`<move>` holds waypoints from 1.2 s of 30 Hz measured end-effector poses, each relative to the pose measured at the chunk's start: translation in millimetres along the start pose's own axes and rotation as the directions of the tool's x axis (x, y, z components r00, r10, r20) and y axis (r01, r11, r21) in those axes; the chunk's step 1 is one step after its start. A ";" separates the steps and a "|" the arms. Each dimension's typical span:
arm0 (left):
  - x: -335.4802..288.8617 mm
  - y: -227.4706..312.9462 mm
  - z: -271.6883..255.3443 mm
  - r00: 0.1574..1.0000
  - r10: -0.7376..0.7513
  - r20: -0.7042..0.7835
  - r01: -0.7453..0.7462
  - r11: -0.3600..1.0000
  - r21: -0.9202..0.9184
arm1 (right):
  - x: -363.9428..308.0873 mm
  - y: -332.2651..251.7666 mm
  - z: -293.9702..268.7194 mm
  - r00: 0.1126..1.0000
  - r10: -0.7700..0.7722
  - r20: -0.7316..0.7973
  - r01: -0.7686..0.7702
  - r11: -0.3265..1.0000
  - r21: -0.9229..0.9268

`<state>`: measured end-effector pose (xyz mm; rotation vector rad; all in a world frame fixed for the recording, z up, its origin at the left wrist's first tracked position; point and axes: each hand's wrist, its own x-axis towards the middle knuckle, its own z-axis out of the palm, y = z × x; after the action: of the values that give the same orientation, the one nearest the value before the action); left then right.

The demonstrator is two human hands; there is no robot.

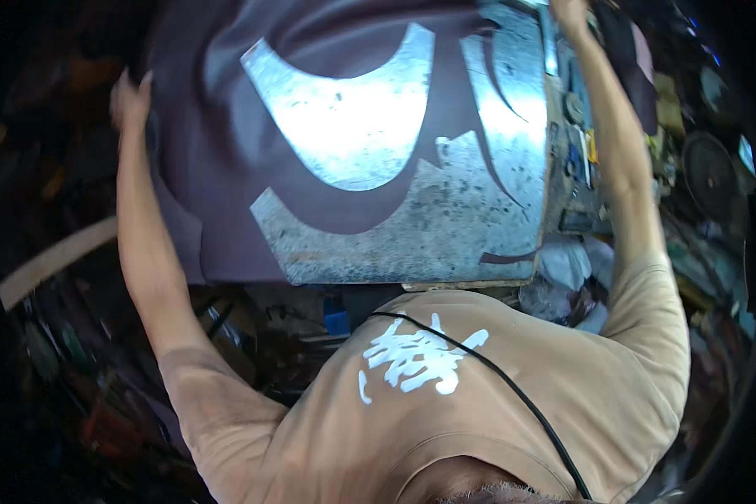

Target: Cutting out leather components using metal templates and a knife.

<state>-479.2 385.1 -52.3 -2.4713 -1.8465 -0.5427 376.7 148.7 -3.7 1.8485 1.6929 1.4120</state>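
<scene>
A dark maroon, leather-like sheet [218, 168] lies over a shiny metal tabletop [353, 118]. Large curved openings are cut through it, and bare metal shows in them. Soft folds run along the sheet's far left part. My left hand [131, 102] is raised beside the sheet's left edge, finger and thumb apart, with nothing visible in it. Far to the right, my right hand [569, 15] reaches past the table's far right corner. The picture's upper edge cuts off its fingers, so any hold is hidden. Thin curved slivers of maroon material [509, 257] lie on the metal at the right.
Small tools [576, 155] crowd a ledge along the table's right side. Clear plastic bags [563, 265] sit by the near right corner. A pale curved strip [55, 260] stands out at left, and a blue object [336, 315] lies below the near edge. A black cable [512, 378] crosses my shirt.
</scene>
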 end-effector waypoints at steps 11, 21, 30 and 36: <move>-355.0 14.3 -118.7 0.917 -0.398 -0.028 0.398 0.916 0.037 | -216.4 -144.8 -423.3 0.560 0.117 0.820 -0.802 0.327 0.500; -328.9 -21.3 -141.3 0.708 -0.638 0.302 0.639 0.761 0.112 | -235.8 -176.4 -408.6 0.626 0.315 0.713 -0.766 0.418 0.487; -368.4 -79.6 -114.7 0.748 -0.617 0.245 0.664 0.711 -0.234 | -223.3 -162.3 -380.4 0.670 0.214 0.711 -0.683 0.552 0.478; -399.1 -106.5 -106.6 0.821 -0.549 0.159 0.527 0.620 -0.582 | -234.2 -142.8 -397.7 0.540 0.067 0.839 -0.757 0.473 0.450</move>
<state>-704.7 24.4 -84.4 -2.0710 -2.7663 -1.3929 17.3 -173.5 -22.3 2.9539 1.4287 -0.3325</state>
